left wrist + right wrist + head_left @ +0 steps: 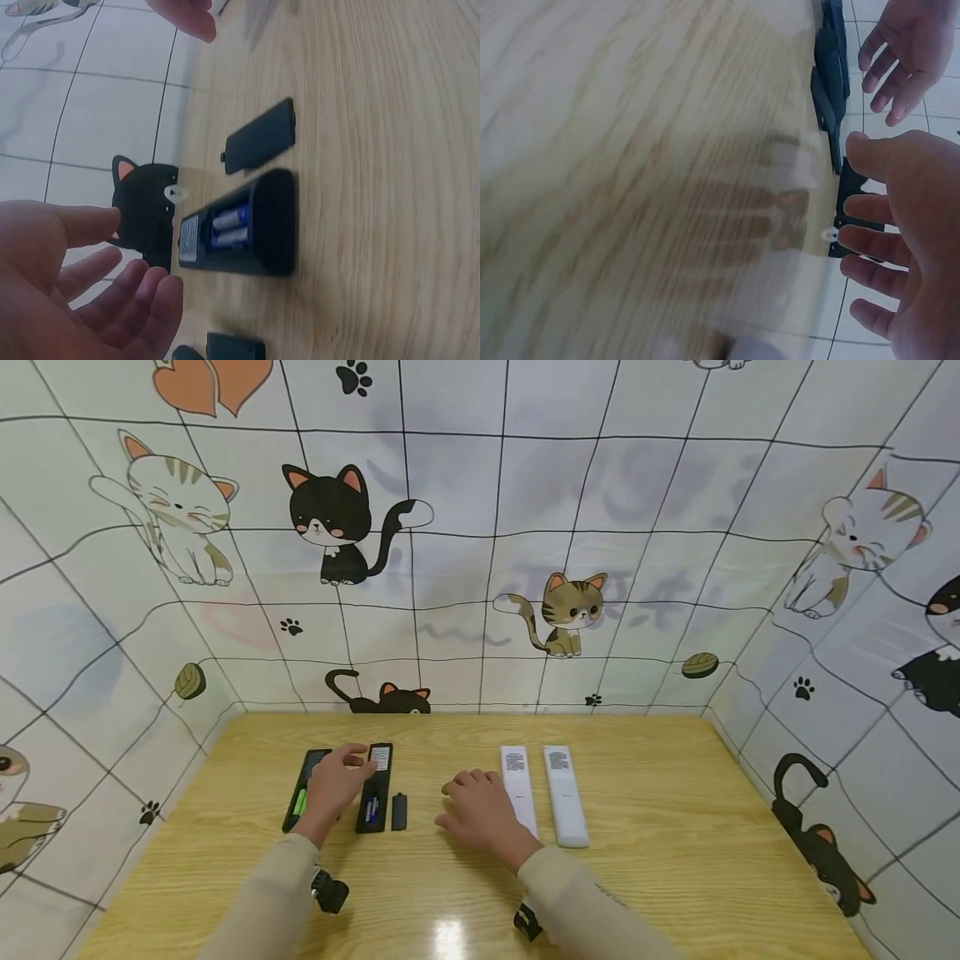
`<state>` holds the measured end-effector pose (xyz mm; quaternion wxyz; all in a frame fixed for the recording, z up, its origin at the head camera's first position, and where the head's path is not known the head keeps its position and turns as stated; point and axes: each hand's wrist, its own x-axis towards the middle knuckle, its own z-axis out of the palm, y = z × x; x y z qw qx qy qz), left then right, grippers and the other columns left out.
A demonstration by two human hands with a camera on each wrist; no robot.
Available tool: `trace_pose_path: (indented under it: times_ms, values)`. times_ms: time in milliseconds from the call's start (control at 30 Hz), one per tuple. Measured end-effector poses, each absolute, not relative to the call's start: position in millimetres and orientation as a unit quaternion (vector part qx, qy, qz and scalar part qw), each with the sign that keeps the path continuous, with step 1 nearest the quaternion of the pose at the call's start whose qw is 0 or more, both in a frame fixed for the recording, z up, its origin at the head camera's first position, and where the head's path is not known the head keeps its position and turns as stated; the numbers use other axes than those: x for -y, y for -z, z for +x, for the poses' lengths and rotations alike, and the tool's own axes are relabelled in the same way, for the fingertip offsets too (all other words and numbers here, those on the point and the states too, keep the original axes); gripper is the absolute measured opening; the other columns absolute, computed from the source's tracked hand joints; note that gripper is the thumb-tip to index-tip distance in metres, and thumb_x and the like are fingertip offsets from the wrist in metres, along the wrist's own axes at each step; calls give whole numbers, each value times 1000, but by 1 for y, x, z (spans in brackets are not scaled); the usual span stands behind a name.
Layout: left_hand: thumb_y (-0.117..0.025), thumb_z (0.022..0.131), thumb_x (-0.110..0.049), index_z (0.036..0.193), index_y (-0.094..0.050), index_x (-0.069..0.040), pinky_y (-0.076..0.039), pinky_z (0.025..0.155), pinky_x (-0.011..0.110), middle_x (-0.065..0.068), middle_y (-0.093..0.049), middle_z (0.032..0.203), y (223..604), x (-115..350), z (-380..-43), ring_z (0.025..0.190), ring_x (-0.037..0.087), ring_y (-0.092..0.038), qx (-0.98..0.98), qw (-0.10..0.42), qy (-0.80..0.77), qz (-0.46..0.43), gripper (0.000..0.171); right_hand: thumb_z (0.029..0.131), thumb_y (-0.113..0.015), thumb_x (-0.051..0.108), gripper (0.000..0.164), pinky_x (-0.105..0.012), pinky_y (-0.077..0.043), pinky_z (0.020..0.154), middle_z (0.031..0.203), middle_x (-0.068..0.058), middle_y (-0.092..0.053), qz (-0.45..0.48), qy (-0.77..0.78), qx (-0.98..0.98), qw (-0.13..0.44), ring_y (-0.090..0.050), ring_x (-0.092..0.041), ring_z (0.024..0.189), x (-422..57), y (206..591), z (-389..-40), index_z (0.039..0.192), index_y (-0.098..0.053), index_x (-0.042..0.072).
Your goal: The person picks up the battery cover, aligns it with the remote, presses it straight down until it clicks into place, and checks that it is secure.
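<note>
My left hand [333,787] hovers over two black remote controls, its fingers relaxed with nothing between them in the left wrist view. One black remote [289,818] lies partly beneath that hand, green batteries [301,802] showing in it. Beside it, the other black remote [372,820] lies back up, its compartment uncovered and blue batteries [230,227] inside. A loose battery cover [399,812] rests just right of this remote. My right hand [480,810] is held over the table, loosely bent fingers holding nothing; it overlaps the nearer white remote [517,785] in the head view.
A second white remote [566,797] lies back up at the right, parallel to the first. The wooden table [660,860] is bounded at the back and sides by a cat-patterned cloth [457,568].
</note>
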<state>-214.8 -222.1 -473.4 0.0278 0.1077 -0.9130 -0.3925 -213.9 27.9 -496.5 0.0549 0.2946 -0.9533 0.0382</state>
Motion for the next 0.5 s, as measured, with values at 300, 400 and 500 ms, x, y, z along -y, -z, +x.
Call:
trace_pose_path:
  times_ms: [300,400,500]
  values:
    - [-62,94,-28,134,-55,-4,-51,66,34,21,-65,120,474,232,-212,89,28,-65,908,6,403,113,47,91,-58,57,48,-42,-42,98,121,4,-63,314,-30,947,61,-55,-18,113,-2,500,-214,125,-63,23]
    - [-62,94,-26,135,-53,-3,-49,59,30,24,-63,121,477,232,-212,79,26,-66,903,-9,414,113,48,91,-58,57,49,-43,-42,98,120,4,-63,310,-34,949,57,-55,-18,112,5,502,-214,125,-62,23]
    - [-62,94,-26,135,-53,-2,-49,58,30,25,-63,121,482,231,-214,74,25,-66,903,-13,413,117,48,91,-58,57,49,-43,-41,99,119,4,-63,306,-37,949,59,-55,-18,112,11,503,-214,125,-62,23]
